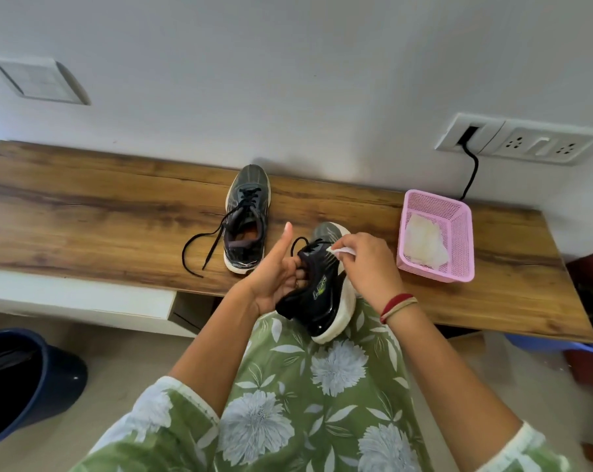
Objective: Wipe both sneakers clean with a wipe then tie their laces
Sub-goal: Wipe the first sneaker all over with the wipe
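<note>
Fingers (354, 245) of the right hand (368, 264) are pinching a white wipe (343, 251) and pressing it on the upper of a black sneaker (322, 298). Fingers (300, 274) of the left hand (274, 284) are curling into its opening and holding it tilted above the lap, at the table (83, 212) edge, with the thumb standing free. A second sneaker (245, 219) is lying further back on the table, its laces (199, 250) loose. Hard rubbing could, I think, twist the sneaker out of this one-hand hold, or the small wipe could slip away.

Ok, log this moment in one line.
left hand: grips sneaker | right hand: pinches wipe on its upper | other sneaker: on table, untied
</note>
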`<state>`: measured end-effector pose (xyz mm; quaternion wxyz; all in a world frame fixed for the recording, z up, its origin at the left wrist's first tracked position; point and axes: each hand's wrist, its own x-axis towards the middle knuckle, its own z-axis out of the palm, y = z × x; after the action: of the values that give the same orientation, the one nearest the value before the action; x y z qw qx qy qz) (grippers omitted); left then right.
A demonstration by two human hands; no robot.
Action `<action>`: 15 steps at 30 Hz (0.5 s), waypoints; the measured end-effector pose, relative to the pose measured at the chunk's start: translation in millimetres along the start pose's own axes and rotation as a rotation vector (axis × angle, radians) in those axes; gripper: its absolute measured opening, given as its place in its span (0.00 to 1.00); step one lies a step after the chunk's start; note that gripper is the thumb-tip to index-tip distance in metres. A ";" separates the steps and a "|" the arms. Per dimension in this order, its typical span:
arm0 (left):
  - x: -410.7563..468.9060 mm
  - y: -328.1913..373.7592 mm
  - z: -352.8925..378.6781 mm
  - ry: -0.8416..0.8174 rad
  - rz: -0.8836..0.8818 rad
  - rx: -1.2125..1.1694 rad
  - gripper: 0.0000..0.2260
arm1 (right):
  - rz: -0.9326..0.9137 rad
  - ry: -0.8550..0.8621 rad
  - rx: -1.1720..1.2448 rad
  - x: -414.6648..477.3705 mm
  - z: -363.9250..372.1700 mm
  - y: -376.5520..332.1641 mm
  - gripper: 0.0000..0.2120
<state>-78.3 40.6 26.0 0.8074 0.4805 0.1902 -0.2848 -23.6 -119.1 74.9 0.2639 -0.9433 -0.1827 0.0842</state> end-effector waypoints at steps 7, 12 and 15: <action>13.8 -36.7 18.9 0.180 0.139 -0.322 0.25 | -0.048 -0.038 -0.017 -6.7 10.1 -4.5 0.13; 24.6 -49.5 21.2 0.200 0.236 -0.520 0.18 | -0.127 -0.201 -0.001 -3.7 2.9 -4.3 0.12; 31.7 -50.9 13.0 0.268 0.255 -0.527 0.18 | -0.059 -0.048 0.051 11.7 0.5 1.7 0.11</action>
<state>-86.3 1.3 -20.4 0.9009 0.3082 0.3004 -0.0565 -12.5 -115.6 72.8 0.2856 -0.9283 -0.2143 0.1036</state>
